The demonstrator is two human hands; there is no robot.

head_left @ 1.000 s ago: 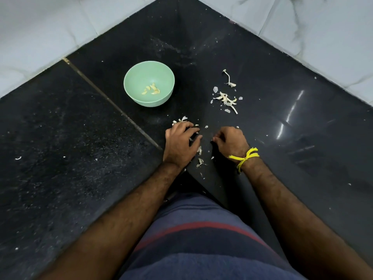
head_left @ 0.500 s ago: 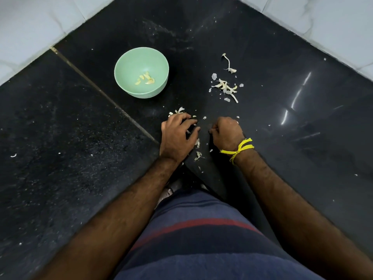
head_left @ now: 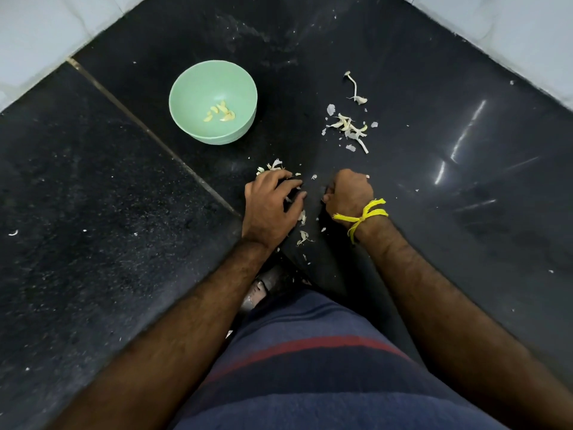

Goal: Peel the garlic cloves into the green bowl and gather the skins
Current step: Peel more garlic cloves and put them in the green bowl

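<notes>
black stone counter (head_left: 93, 243), white tiled wall (head_left: 511, 26)

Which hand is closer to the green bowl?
The left hand. It sits just below and right of the green bowl, while the right hand is farther right, across the black counter.

Single head-worn view, steeply down and forward over a black counter (head_left: 93, 243), close above.

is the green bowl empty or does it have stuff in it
Not empty: the upright green bowl holds a few peeled garlic cloves at its bottom.
</notes>
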